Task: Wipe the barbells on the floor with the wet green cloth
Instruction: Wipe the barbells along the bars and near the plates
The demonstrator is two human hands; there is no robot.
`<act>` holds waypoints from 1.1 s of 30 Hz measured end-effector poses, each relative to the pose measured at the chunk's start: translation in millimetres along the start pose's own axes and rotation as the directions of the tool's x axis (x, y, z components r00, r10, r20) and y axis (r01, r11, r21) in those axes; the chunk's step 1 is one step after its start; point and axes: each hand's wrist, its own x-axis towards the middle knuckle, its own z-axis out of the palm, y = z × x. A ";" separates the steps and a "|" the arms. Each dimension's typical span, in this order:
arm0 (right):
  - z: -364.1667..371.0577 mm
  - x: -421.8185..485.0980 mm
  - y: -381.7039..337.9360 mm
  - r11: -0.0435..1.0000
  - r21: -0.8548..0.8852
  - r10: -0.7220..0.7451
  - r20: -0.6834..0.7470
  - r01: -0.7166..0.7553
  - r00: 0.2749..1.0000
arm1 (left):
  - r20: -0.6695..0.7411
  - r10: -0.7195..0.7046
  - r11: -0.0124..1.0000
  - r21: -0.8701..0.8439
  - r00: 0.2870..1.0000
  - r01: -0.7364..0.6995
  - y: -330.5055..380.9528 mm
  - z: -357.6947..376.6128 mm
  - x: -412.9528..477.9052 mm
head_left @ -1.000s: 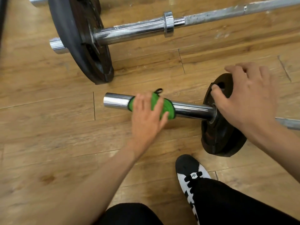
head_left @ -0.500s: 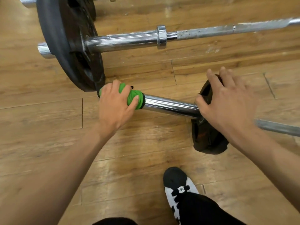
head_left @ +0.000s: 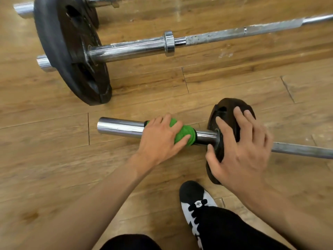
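So the green cloth (head_left: 183,134) is wrapped round the shiny end of the nearest barbell (head_left: 120,126), a bit right of the middle of the frame. It's just beside the small black plate (head_left: 225,110), with a short bare stretch of bar between them. Left hand (head_left: 160,139) is curled round the cloth from above, fingers close together over the top and thumb on the near side, gripping it onto the bar. Right hand (head_left: 241,150) sits on the small plate, fingers spread wide over its top edge, thumb against the face nearest the cloth. The bar runs on out to the right edge of the frame. A second barbell (head_left: 129,49) lies across the upper half, its big black plate (head_left: 72,51) at upper left standing on the wood floor (head_left: 45,159). A black and white shoe (head_left: 196,201) pokes in at the bottom, just below the small plate.
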 end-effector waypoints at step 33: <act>-21.5 0.3 -7.5 0.991 0.032 0.120 0.204 -0.129 0.972 | -0.033 0.250 0.954 -0.161 0.968 -0.252 66.7 -1.2 -13.8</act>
